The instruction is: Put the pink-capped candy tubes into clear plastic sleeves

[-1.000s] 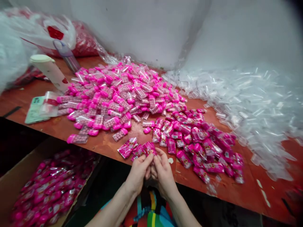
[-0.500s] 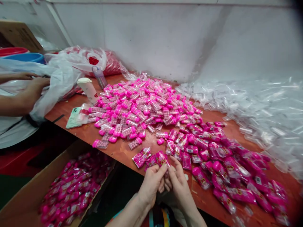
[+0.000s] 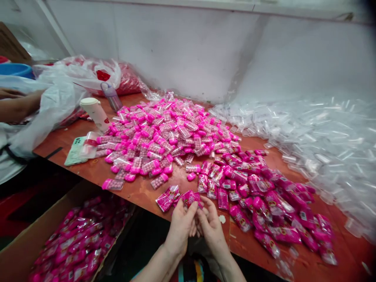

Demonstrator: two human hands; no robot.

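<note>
At the table's front edge my left hand [image 3: 181, 225] and my right hand [image 3: 209, 221] meet, thumbs and fingers closed on a pink printed wrapper [image 3: 190, 197]. Its upper part shows above my thumbs; what lies between the fingers is hidden. Just left of it more pink printed wrappers [image 3: 168, 197] lie flat on the table. Beyond my hands spreads a heap of small clear bottles [image 3: 158, 147] with pink caps and pale pink balls inside. To the right is a pile of bottles in pink wrappers [image 3: 267, 203].
Clear empty containers [image 3: 331, 133] are heaped along the wall at right. A cardboard box [image 3: 17, 250] of wrapped bottles stands below the table at left. A white cup [image 3: 94, 113], a metal flask [image 3: 111, 97] and a green phone [image 3: 75, 152] sit near a co-worker's arm [image 3: 20, 107].
The view has shifted, so the table sits further left. My hands still hold the wrapper, which now shows more broadly above my left thumb. The co-worker's hands have gone deeper behind the plastic bag.
</note>
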